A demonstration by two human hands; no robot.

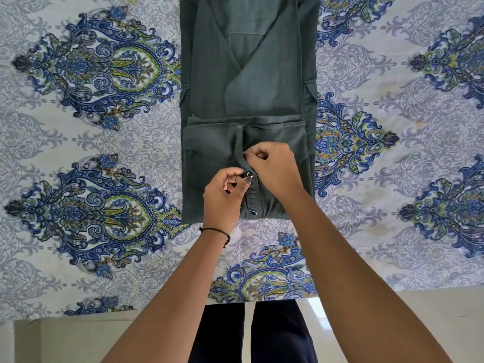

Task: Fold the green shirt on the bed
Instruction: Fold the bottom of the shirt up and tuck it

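Pinching the green shirt (209, 158) at its placket (253, 196) — left hand (222, 195) and right hand (275, 169) — on the bed (104, 153).

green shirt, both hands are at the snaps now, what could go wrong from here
1. The left hand and right hand both pinch the placket by a snap; a tug there could bunch the green shirt and skew its folded-over near panel.
2. The sleeves crossed over the middle lie loose, so dragging the shirt across the bedsheet might open them.
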